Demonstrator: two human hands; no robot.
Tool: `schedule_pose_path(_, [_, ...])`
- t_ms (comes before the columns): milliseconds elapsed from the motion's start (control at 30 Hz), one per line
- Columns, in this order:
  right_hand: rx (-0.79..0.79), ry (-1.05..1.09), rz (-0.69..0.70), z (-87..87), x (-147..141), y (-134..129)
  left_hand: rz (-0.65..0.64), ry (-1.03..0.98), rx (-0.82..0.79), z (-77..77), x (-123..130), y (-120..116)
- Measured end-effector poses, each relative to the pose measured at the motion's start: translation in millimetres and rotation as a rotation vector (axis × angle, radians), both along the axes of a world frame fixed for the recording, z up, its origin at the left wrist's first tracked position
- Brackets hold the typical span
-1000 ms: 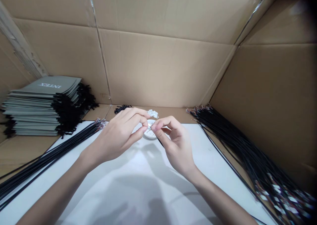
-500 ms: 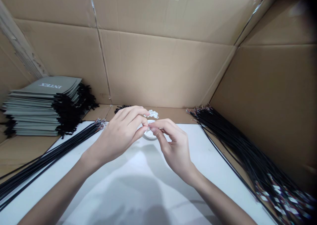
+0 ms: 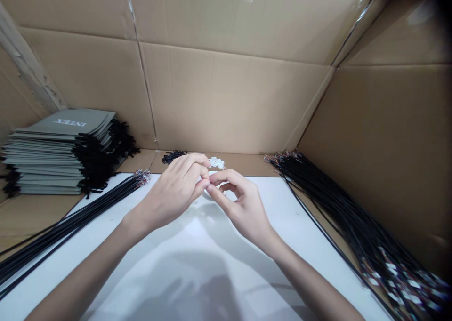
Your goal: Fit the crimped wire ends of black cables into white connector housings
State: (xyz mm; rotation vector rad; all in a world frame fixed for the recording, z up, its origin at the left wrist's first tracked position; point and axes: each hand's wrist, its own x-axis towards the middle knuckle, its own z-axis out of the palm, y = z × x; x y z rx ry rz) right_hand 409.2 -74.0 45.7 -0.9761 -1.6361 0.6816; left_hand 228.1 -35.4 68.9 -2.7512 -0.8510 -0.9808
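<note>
My left hand [image 3: 178,187] and my right hand [image 3: 243,203] meet fingertip to fingertip over the white table [image 3: 192,260]. Both are closed in a pinch, and whatever lies between the fingertips is too small and hidden to name. Just behind and below the fingers is a small round white dish [image 3: 212,196], mostly covered by my hands. Beyond it lies a little heap of white pieces [image 3: 216,163]. A pile of small black pieces [image 3: 173,156] sits to its left, behind my left hand.
On the left are a stack of grey INTEX sheets [image 3: 49,161] with black fringes and a bundle of black cables [image 3: 88,215]. A larger cable bundle [image 3: 339,198] runs down the right side. Cardboard walls [image 3: 226,95] rise behind and beside the table.
My right hand has shifted slightly left, its thumb and fingertips now close against my left fingertips. More of the black pile shows behind my left hand, and less of the dish shows.
</note>
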Motion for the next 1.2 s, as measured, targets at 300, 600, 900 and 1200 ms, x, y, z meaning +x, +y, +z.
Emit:
schedule_pose_path(300, [0.005, -0.028, 0.006, -0.7, 5.9, 3.9, -0.026, -0.203, -0.505, -0.6, 2.5, -4.5])
schedule_pose_path(600, [-0.277, 0.266, 0.201, 4.6, 4.5, 5.5, -0.092, -0.395, -0.821, 4.5, 2.8, -8.9])
schedule_pose_path(900, [-0.334, 0.258, 0.233, 9.9, 5.9, 5.2, -0.112, -0.378, -0.672, 6.2, -2.2, 1.3])
schedule_pose_path(1200, [-0.319, 0.192, 0.263, 9.8, 5.0, 3.1, -0.081, -0.195, -0.407, 12.3, -14.0, -3.4])
